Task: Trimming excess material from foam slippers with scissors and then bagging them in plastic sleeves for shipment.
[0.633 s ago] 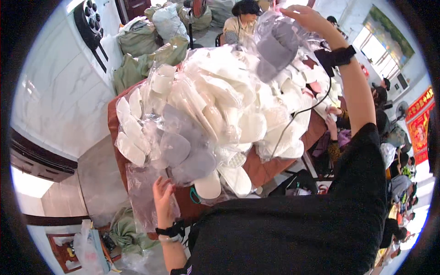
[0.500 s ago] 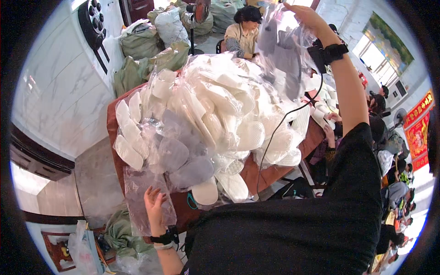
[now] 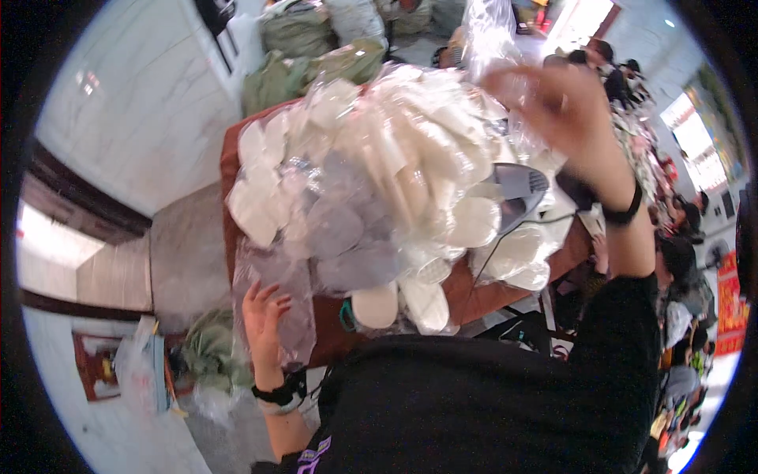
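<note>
My left hand [image 3: 264, 316] is open, fingers apart, over a flat clear plastic bag [image 3: 294, 336] at the table's near left edge. My right hand [image 3: 557, 110] is raised over the right side of the pile and smeared by motion, so its grip does not show. Clear plastic film [image 3: 489, 35] rises beside its fingertips. Below that hand, a grey slipper [image 3: 517, 193] lies over the pile's right part. White slippers [image 3: 474, 221] in clear bags are heaped on the table, with bagged grey slippers [image 3: 359, 268] at the front left.
A red-brown cloth [image 3: 466, 304] covers the table. Stuffed sacks [image 3: 296, 35] stand behind it. At the lower left are green sacking [image 3: 212, 347] and a white plastic bag [image 3: 138, 367]. Other people [image 3: 608, 71] are along the right. A dark cable [image 3: 493, 253] crosses the pile.
My right hand has come down from high up, where it held a clear bag with grey slippers. A grey slipper now shows below it. My left hand stays by the flat bag. The view has shifted.
</note>
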Tool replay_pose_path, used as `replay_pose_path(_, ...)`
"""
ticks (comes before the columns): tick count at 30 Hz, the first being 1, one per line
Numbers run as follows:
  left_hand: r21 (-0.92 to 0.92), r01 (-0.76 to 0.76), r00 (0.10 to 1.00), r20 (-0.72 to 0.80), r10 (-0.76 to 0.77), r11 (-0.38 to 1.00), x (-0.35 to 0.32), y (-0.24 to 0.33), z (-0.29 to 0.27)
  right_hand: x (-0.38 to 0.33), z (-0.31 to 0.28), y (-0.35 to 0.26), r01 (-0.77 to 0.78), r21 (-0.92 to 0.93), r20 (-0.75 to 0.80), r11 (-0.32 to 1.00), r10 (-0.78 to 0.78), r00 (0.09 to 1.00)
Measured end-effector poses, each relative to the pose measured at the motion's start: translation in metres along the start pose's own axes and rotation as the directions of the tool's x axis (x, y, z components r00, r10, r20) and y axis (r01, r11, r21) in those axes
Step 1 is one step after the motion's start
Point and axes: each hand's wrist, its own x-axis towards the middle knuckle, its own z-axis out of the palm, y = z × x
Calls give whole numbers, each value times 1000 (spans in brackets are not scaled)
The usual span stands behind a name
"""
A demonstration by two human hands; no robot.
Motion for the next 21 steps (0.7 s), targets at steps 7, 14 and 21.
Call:
replay_pose_path(7, -244, -246, 966, 23, 259, 938, -12, 47, -8, -42, 237, -138, 408, 425, 339, 808, -561, 755)
replay_pose_path(14, 359, 192, 980, -23, -197, 914, -52, -6, -125, -49, 409, -244, 361, 560, 414, 746, -629, 658)
replay_pose_path(21, 124, 344, 901, -322, -290, 931, -17, -110, -240, -99, 498, -262, -28, 599, 697, 800, -504, 510)
